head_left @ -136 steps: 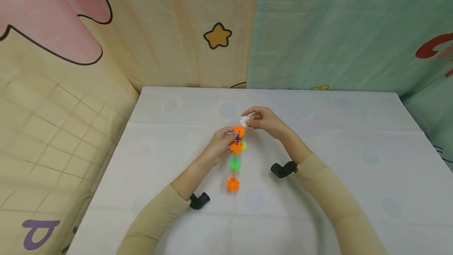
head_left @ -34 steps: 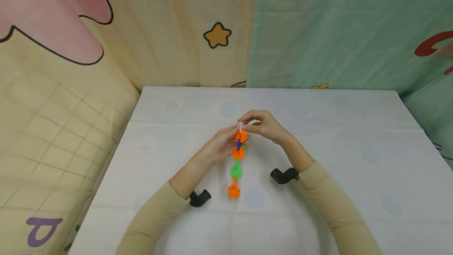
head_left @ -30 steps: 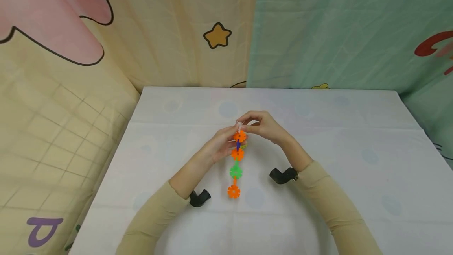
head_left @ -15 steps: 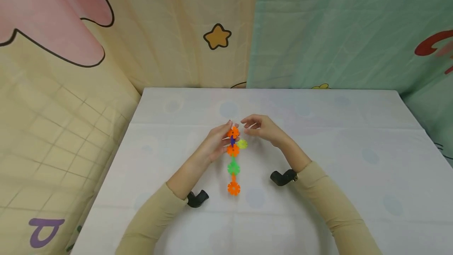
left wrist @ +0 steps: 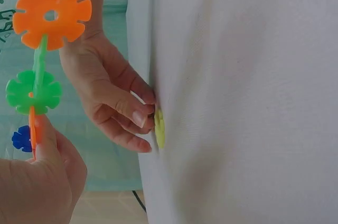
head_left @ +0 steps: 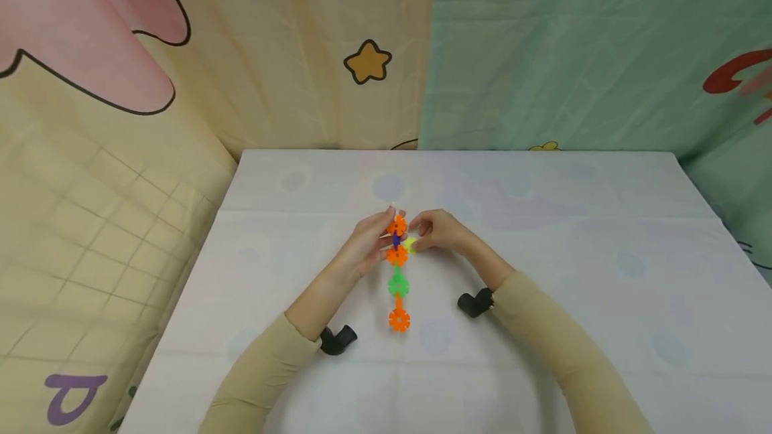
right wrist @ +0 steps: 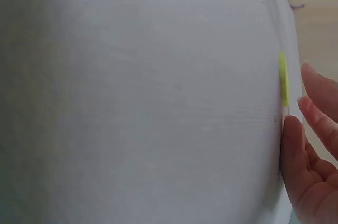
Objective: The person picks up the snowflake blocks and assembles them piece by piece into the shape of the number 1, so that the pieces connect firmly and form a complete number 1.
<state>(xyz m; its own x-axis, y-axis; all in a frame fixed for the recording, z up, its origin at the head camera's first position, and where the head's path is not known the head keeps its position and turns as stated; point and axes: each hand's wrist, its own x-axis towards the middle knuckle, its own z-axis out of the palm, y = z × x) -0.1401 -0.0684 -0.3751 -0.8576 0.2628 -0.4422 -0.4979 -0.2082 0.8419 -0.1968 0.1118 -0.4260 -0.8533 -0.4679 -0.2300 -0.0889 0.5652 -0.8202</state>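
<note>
My left hand (head_left: 369, 241) grips the upper part of a chain of interlocking snowflake discs above the table. Along it, from the near end, run an orange disc (head_left: 399, 319), a green disc (left wrist: 34, 93), another orange disc (head_left: 397, 256), a blue-purple disc (left wrist: 22, 139) and a third orange disc (head_left: 397, 226). A sliver of white disc (head_left: 395, 206) shows at the top, mostly hidden by my fingers. A single yellow disc (right wrist: 284, 78) lies flat on the table. My right hand (head_left: 441, 230) is right beside it, fingers bent and parted, fingertips close around it without a visible pinch.
A white cloth covers the table (head_left: 543, 220). Black wrist-worn devices (head_left: 475, 302) stick out below both forearms. Printed curtains (head_left: 301, 52) stand behind the table's far edge and along its left side.
My right hand brought the white disc to the chain's top, let go, and moved down toward me to the yellow disc. My left hand shifted slightly left with the chain.
</note>
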